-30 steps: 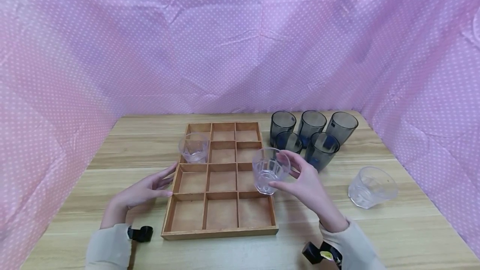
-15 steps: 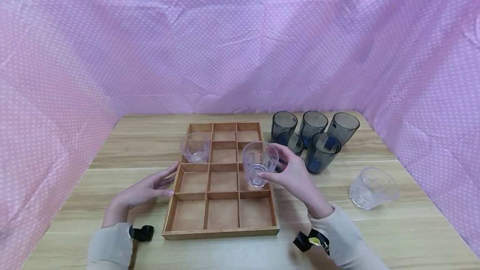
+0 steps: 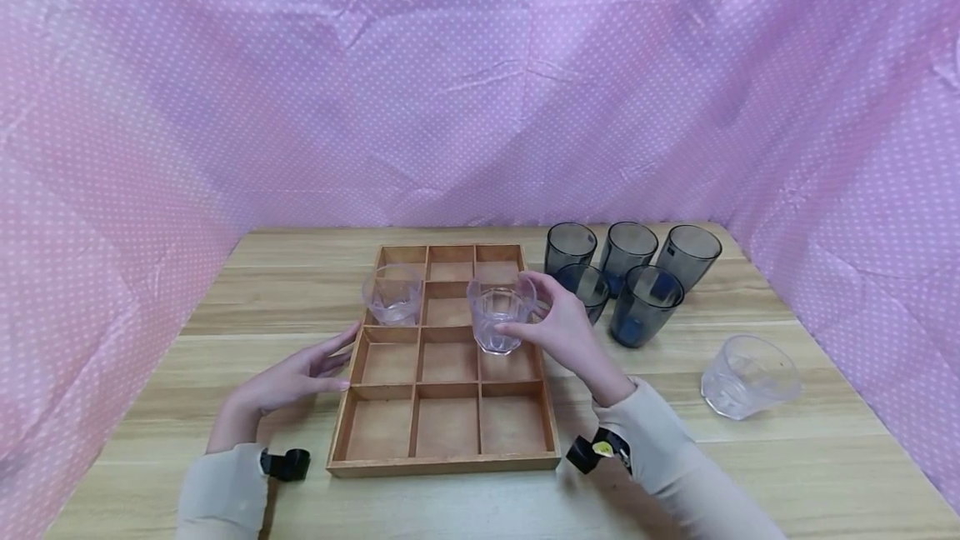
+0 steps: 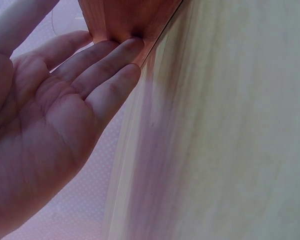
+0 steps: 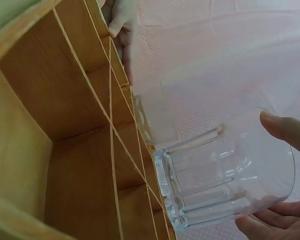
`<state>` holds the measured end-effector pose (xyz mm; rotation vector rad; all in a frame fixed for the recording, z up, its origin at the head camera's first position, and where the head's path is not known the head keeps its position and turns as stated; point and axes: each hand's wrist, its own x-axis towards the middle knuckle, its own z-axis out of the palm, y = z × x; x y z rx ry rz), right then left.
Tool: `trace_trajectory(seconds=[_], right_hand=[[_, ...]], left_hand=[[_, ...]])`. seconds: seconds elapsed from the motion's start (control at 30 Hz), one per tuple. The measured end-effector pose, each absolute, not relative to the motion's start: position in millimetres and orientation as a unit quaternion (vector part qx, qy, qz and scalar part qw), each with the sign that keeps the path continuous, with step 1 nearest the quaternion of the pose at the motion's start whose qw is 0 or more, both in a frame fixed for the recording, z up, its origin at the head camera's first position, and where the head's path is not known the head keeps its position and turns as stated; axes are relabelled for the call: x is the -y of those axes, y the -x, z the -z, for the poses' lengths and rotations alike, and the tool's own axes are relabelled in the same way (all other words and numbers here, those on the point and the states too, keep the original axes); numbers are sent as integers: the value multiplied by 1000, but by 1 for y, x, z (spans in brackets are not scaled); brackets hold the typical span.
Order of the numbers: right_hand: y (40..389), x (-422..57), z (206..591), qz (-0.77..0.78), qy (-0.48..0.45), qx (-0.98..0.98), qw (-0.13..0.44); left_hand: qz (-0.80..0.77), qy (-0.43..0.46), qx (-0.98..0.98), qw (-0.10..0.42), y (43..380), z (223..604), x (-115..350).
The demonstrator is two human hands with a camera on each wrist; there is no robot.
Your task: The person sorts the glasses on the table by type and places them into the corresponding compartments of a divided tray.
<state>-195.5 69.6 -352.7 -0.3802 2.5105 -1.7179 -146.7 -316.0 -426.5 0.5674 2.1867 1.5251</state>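
Observation:
My right hand [image 3: 562,332] grips a clear faceted glass tumbler [image 3: 497,325] between thumb and fingers. Upright, it hangs over the right column of a wooden divided box [image 3: 442,467], around the second and third rows from the back. In the right wrist view the tumbler [image 5: 225,175] has its thick base toward the compartments. My left hand [image 3: 296,377] rests its extended fingers against the box's left side; its fingertips [image 4: 132,72] touch that wall in the left wrist view. Another clear tumbler [image 3: 393,302] sits in the left column, second row from the back.
Several smoky grey glasses [image 3: 647,302] stand grouped behind and right of my right hand. One more clear tumbler [image 3: 750,382] is on the table at the far right. A pink dotted cloth [image 3: 480,107] hangs around the wooden table [image 3: 225,298].
My right hand has carried the tumbler left and toward the back, from the box's right edge to over its right column. My left hand has stayed at the box's side.

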Motion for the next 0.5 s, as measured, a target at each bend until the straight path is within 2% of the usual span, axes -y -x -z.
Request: trace_trajectory(seconds=[0.3,0.5], right_hand=[[209,-53,354,550,125,-824,47],[217,-40,355,549,133,-825,32]], left_hand=[[-545,-200,-787,209,148,428,317],[-550,-187,-786,215,148,428,318]])
